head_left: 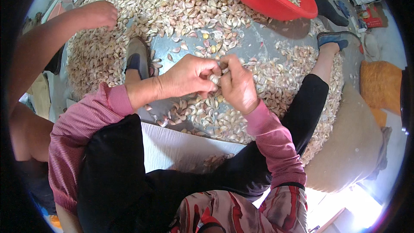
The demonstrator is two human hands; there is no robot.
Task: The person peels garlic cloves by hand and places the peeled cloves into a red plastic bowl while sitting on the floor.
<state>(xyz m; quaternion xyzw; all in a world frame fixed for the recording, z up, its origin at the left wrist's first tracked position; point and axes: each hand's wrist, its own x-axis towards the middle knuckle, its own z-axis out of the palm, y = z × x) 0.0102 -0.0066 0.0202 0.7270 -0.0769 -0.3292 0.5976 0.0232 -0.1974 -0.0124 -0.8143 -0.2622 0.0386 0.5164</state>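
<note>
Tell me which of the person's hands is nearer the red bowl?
Right. The right hand lies below the red bowl, slightly to its left; the left hand is further left, beside the right hand. Both pinch one garlic clove.

Only few such things are visible. Far up and to the right of the hands, beyond the raised foot, a small flat package lies on the floor; it is red with some yellow parts, and it looks like a carton or a packet, but it is too small to tell more. Just beside it, a little nearer to the hands, there are some small blue items which I cannot identify. No signs and no screens are seen anywhere.
</note>
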